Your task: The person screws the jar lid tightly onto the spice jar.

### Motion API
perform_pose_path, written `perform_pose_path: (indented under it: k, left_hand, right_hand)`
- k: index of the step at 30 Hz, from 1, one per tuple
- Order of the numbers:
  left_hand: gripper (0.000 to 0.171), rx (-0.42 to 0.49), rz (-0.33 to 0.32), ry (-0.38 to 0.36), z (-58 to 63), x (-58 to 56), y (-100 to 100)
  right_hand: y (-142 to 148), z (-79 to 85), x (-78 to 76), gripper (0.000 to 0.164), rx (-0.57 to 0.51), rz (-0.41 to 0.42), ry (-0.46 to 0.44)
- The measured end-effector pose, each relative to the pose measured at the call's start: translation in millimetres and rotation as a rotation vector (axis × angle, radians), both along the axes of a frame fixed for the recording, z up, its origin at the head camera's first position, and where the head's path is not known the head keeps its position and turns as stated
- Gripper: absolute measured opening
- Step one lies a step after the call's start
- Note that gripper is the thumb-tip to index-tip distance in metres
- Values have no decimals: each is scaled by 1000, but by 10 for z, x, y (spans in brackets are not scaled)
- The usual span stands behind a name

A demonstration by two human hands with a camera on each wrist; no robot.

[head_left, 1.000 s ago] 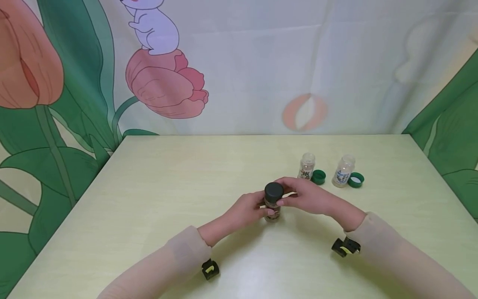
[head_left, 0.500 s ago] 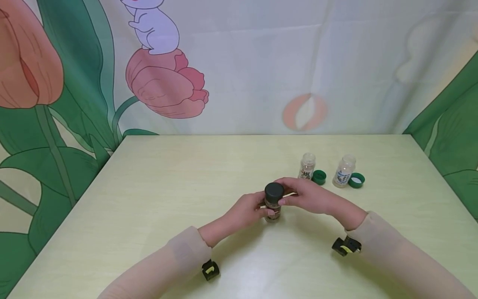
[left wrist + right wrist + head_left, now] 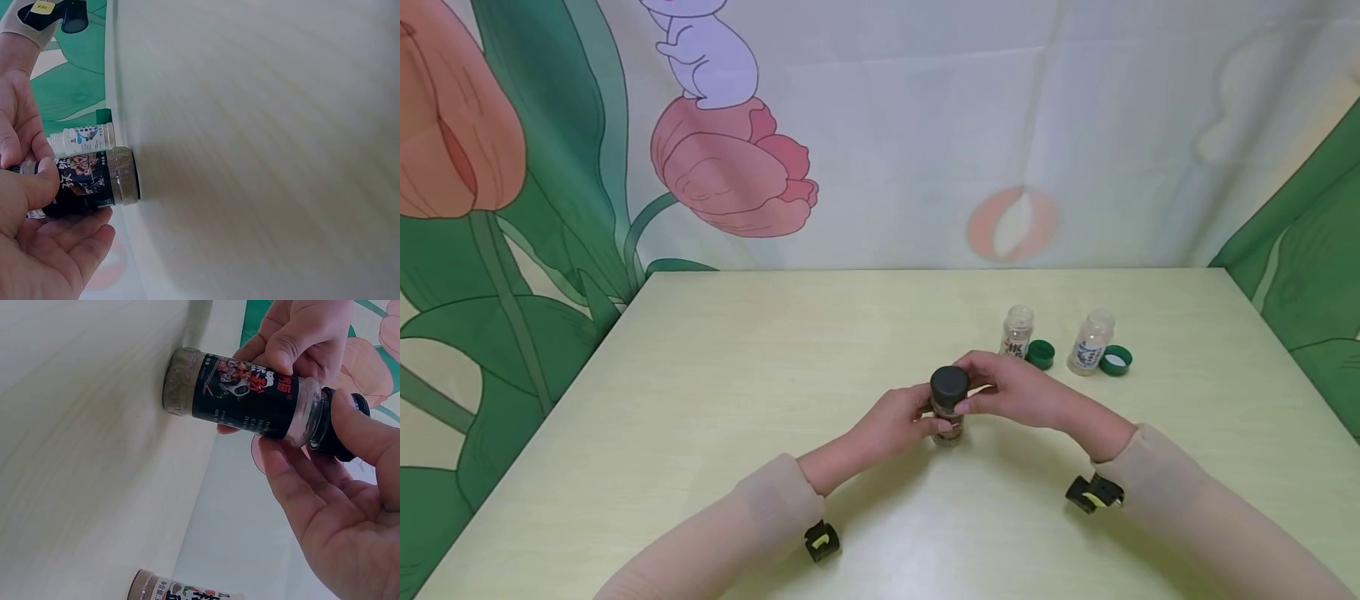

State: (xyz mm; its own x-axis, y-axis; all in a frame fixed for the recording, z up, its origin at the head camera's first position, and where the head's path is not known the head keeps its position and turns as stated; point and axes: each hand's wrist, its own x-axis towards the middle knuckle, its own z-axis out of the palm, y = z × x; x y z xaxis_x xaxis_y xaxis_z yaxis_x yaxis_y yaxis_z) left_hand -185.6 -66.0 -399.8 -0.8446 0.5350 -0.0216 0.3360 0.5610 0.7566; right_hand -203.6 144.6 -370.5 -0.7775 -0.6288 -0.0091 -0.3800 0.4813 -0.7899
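Note:
A glass seasoning jar (image 3: 244, 397) with a dark printed label and a black cap (image 3: 950, 386) stands upright on the table. My left hand (image 3: 891, 425) holds the jar's body, its thumb across the label in the left wrist view. At the top, my right hand (image 3: 1022, 392) grips the cap, the thumb on the cap's side in the right wrist view. One right finger also lies near the jar's clear neck. The cap is still on the jar. Brown contents show through the glass near the base.
Behind my right hand stand two uncapped seasoning jars, one nearer the middle (image 3: 1017, 329) and one further right (image 3: 1090, 346). Beside each lies a green cap, the left cap (image 3: 1041, 355) and the right cap (image 3: 1116, 361). A printed curtain (image 3: 887, 150) hangs behind the table (image 3: 760, 342).
The right hand's fingers have risen very slightly at the cap. The left hand and the jar stay in place.

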Motion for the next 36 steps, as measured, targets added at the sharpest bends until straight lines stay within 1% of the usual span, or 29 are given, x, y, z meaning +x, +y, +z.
perform_pose_path:
  k: [5, 13, 16, 20, 22, 26, 27, 33, 36]
  left_hand:
    - [33, -9, -5, 8, 12, 2, -18]
    - [30, -16, -11, 2, 19, -13, -22]
    - [30, -17, -10, 1, 18, -14, -22]
    - [31, -18, -10, 1, 19, -11, -24]
    - [31, -19, -10, 2, 23, -8, -25]
    - [31, -13, -14, -1, 29, -6, -25]
    - [31, -12, -16, -2, 30, -6, -26]
    - [32, -12, -14, -5, 18, -9, -23]
    - [31, -11, -15, -3, 14, -8, -21]
  right_hand:
    - [-16, 9, 2, 34, -24, -28, -53]
    - [-16, 5, 3, 35, -12, -59, -25]
    - [2, 8, -10, 41, -11, -46, -46]
    - [41, 24, -36, 53, -28, 13, -87]
    - [54, 30, -49, 55, -35, 38, -101]
    - [56, 37, -58, 52, -29, 46, -109]
    - [53, 37, -56, 51, -25, 45, -100]
    - [31, 24, -29, 44, -16, 21, -36]
    - [22, 12, -20, 43, -17, -5, -45]
